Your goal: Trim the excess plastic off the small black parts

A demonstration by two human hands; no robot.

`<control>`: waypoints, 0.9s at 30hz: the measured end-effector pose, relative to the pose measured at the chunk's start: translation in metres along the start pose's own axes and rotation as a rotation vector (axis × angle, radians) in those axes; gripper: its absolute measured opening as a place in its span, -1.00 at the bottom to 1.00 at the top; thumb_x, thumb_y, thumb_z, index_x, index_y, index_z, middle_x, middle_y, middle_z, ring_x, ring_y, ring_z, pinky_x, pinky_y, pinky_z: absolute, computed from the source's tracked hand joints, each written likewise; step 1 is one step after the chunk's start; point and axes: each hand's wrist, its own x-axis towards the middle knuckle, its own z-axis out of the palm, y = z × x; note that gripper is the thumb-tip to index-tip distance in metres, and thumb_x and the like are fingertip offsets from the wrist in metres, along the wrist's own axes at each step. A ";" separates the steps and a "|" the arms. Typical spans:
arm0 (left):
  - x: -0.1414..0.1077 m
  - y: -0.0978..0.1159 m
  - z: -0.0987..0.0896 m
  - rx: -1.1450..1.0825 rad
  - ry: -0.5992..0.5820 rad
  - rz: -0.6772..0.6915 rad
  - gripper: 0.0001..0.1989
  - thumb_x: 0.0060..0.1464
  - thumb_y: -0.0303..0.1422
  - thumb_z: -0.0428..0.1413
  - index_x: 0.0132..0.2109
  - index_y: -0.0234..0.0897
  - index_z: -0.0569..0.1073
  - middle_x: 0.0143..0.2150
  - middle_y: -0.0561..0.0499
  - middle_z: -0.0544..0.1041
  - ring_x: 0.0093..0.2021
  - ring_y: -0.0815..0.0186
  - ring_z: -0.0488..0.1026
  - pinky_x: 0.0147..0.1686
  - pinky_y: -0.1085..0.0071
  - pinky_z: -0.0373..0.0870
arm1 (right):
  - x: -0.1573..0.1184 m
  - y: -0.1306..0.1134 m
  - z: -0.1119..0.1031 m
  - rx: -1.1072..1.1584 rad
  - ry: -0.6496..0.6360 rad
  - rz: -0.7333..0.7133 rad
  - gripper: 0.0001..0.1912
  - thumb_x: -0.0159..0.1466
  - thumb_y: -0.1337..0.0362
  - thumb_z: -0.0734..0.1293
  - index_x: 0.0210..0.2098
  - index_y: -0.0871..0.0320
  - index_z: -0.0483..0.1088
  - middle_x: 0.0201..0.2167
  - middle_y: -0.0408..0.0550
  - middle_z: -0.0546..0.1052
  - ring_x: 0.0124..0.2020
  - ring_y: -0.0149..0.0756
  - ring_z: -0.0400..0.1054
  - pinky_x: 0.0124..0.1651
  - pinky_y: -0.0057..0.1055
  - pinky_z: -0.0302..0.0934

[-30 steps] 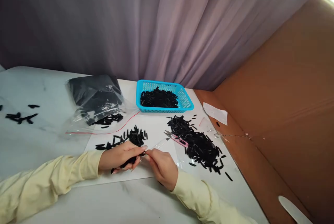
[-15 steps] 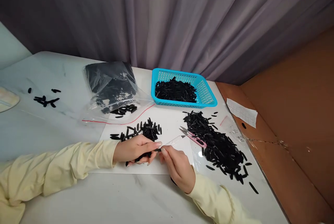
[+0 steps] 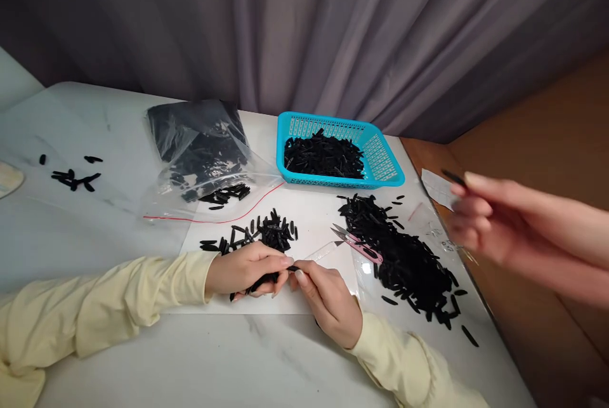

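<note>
Black strip (image 3: 294,268) is bang in the middle of it all, held between the person's left hand (image 3: 252,266) and right hand (image 3: 332,304) over the white sheet (image 3: 316,224), so at a guess this one's partway through. Loads of others about: a loose pile (image 3: 276,230) on the sheet just past the left hand, a bigger heap (image 3: 412,268) off to the right, and a blue basket (image 3: 281,148) with a decent load inside. Which lot is done and which is left, honestly can't tell from this. Grip-wise, the left has thumb and fingertips together on one end, with a dark clump (image 3: 265,281) by the curled fingers, maybe held, maybe just lying there. The right pinches the other end, thumb against finger, basically no gap. Pink snips (image 3: 365,250) lie against the heap, nobody holding them, and someone else's blurry hand (image 3: 495,217) at far right pinches its own black piece (image 3: 453,177)
</note>
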 end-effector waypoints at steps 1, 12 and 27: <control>0.000 0.000 0.000 -0.006 0.002 -0.001 -0.55 0.14 -0.09 -0.11 -0.52 -0.34 0.31 -0.74 0.18 0.12 -0.76 0.52 -0.01 -0.88 0.68 0.06 | 0.000 0.001 0.001 -0.010 0.005 -0.005 -0.79 0.35 0.33 0.00 -0.22 0.17 0.23 -0.48 -0.08 0.41 -0.47 -0.38 0.29 -0.40 -0.45 0.15; -0.011 0.024 0.003 0.014 0.139 0.149 -0.56 0.17 -0.14 -0.14 -0.54 -0.32 0.29 -0.75 0.19 0.13 -0.79 0.53 -0.02 -0.89 0.67 0.05 | 0.024 -0.023 -0.022 0.043 -0.038 -0.009 -0.78 0.37 0.28 0.00 -0.21 0.16 0.22 -0.52 -0.14 0.32 -0.52 -0.43 0.18 -0.45 -0.49 0.10; -0.022 0.074 -0.010 0.525 0.171 0.649 -0.58 0.23 -0.33 -0.23 -0.55 -0.32 0.27 -0.67 0.09 0.26 -0.70 0.51 0.14 -0.69 0.58 0.13 | 0.066 -0.052 -0.066 0.499 -0.209 0.005 -0.72 0.36 0.18 0.06 -0.35 0.21 0.25 -0.53 -0.11 0.39 -0.59 -0.51 0.13 -0.55 -0.53 0.06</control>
